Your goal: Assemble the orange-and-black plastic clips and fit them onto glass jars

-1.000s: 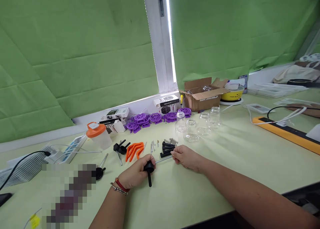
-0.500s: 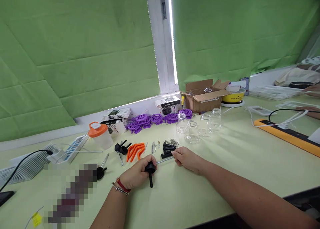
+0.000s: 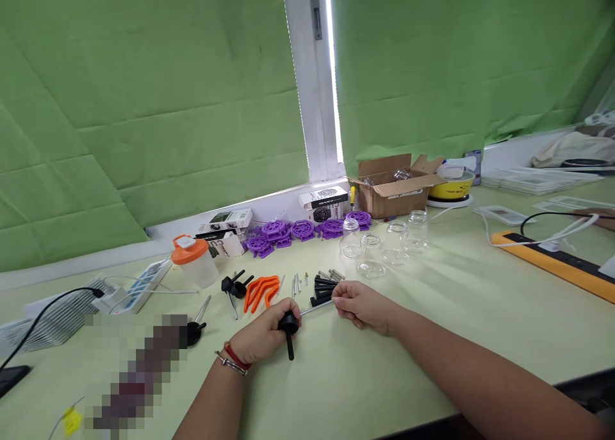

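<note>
My left hand (image 3: 270, 330) is closed around a black round part (image 3: 289, 325) with a black stem pointing down toward me. A thin metal rod (image 3: 316, 309) runs from this part to the right. The rod's far end is pinched in the fingers of my right hand (image 3: 358, 304). Just behind my right hand lie black handle pieces (image 3: 324, 288) and small springs (image 3: 331, 274). Orange curved pieces (image 3: 262, 291), small metal pins (image 3: 296, 283) and black parts with stems (image 3: 236, 285) lie behind my left hand.
Purple plastic parts (image 3: 273, 230) and glass jars (image 3: 371, 259) stand farther back, before an open cardboard box (image 3: 396, 196). An orange-lidded container (image 3: 195, 264) and a power strip (image 3: 144, 286) are at left. An orange power strip (image 3: 557, 259) lies at right, near another person's hand.
The view has shifted slightly. My right hand's fingers have shifted a little at the rod's end. My left hand keeps its hold on the black part.
</note>
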The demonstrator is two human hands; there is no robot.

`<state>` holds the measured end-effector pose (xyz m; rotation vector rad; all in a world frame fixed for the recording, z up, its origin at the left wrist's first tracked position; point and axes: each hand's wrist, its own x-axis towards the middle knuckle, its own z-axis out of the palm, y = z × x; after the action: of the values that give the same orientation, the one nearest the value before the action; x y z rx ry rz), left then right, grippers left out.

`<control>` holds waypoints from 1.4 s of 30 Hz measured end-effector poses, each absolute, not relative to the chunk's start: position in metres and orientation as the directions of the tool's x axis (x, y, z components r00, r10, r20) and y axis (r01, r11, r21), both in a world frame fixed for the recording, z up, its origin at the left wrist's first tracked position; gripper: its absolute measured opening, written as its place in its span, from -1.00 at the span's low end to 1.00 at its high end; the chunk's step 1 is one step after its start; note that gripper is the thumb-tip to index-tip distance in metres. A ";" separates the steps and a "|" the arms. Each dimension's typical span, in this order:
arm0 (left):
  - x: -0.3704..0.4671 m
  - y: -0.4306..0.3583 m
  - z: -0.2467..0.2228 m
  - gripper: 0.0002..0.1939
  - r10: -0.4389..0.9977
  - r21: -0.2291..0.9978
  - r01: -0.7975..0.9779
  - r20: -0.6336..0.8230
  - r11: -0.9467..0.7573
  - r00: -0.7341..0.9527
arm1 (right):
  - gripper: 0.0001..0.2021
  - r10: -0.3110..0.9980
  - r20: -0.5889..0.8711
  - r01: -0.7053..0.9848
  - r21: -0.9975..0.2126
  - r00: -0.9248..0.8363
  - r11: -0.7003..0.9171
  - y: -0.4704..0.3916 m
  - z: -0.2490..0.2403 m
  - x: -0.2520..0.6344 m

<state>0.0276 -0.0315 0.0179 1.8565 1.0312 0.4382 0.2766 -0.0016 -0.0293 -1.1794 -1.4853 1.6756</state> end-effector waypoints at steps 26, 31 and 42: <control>0.029 -0.031 0.018 -0.63 0.791 0.882 0.437 -0.140 -0.173 0.595 | -0.89 0.853 -0.229 0.198 -0.968 -0.468 -0.152 -0.004 -0.022 0.280; 0.029 -0.031 0.019 -0.65 0.795 0.880 0.442 -0.141 -0.172 0.590 | -0.76 0.862 -0.247 0.226 -0.961 -0.442 -0.160 -0.003 -0.022 0.278; 0.027 -0.030 0.017 -0.62 0.794 0.876 0.447 -0.138 -0.181 0.592 | -0.91 0.851 -0.223 0.198 -0.970 -0.475 -0.144 -0.001 -0.024 0.280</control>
<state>0.0273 -0.0304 0.0169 1.8178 1.0098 0.4330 0.2803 -0.0015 -0.0238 -1.1843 -1.6162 1.6653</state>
